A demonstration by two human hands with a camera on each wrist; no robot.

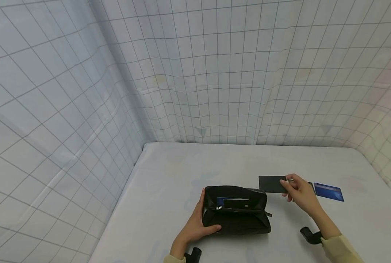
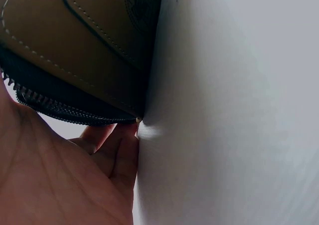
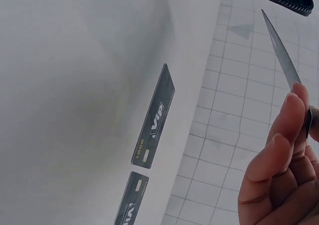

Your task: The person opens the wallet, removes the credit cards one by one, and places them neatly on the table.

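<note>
A black zip wallet stands unzipped, its mouth spread, with cards in an inner slot. My left hand grips its left end, thumb across the front and fingers along the side. In the left wrist view the stitched wallet side looks brownish, above the palm. My right hand pinches a dark card by its right end, just beyond the wallet's right rear corner. The right wrist view shows that card nearly edge-on, raised off the table, between thumb and fingers.
A blue card lies on the white table right of my right hand, beside a dark card mostly hidden by that hand. Two cards marked VIP, the farther one whole, show in the right wrist view. Gridded white cloth hangs behind.
</note>
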